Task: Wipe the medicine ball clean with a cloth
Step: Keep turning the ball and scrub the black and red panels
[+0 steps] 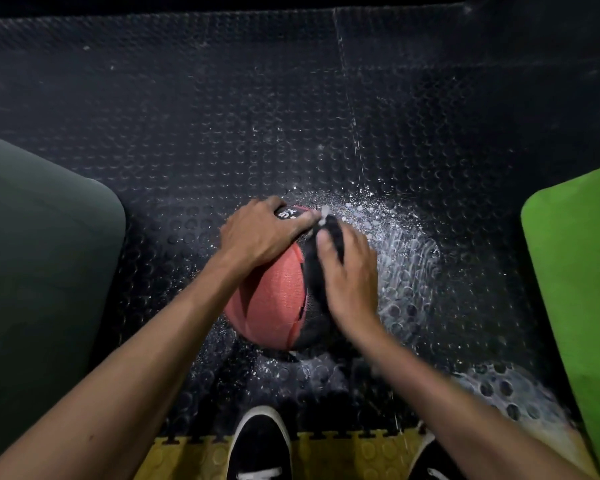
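Ball [274,299] (red and black) sits on studded floor [222,116], left hand [260,233] flat on top, right hand [349,275] pressing dark cloth [314,271] against it, fingers straight.

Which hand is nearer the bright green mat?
Right. The right hand presses the dark cloth on the ball's side facing the bright green mat; the left hand rests on the ball's top, farther away.
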